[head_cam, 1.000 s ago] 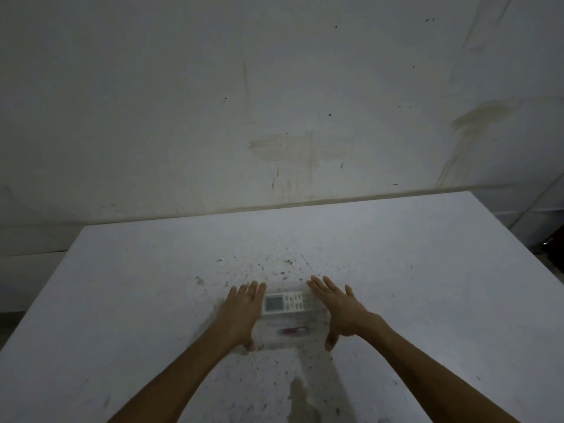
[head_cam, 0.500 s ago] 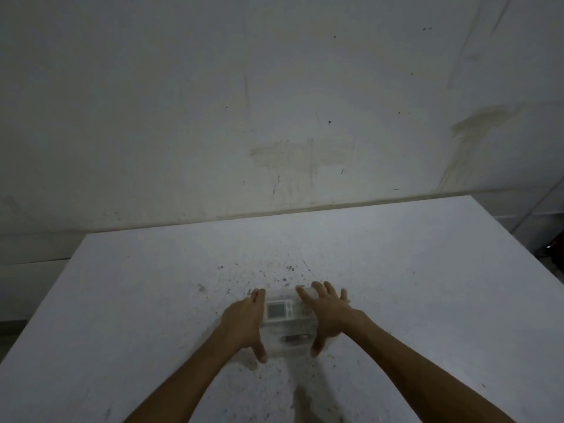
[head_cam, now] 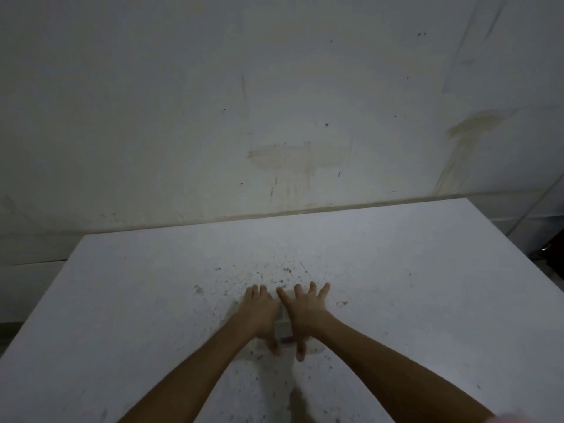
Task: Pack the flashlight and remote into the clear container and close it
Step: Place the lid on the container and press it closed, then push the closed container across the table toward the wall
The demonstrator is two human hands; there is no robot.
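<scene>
The clear container (head_cam: pixel 315 349) sits on the white table (head_cam: pixel 412 285), near its front middle, almost wholly covered by my hands. My left hand (head_cam: pixel 259 312) lies palm down on the left half of its top, thumb hanging over the front edge. My right hand (head_cam: pixel 305 309) lies flat on the right half, fingers spread, thumb also down the front. In the narrow gap between the hands a sliver of the pale remote (head_cam: pixel 282 312) shows, and below it a bit of the reddish flashlight (head_cam: pixel 287 339), both inside the container.
Dark specks dot the table surface around the container. A stained white wall (head_cam: pixel 274 117) stands right behind the table's far edge. A dark object (head_cam: pixel 549 251) is on the floor past the table's right edge.
Both hands have moved inward from the container's sides onto its top until they nearly touch, now hiding most of the remote and flashlight. The view has tilted slightly.
</scene>
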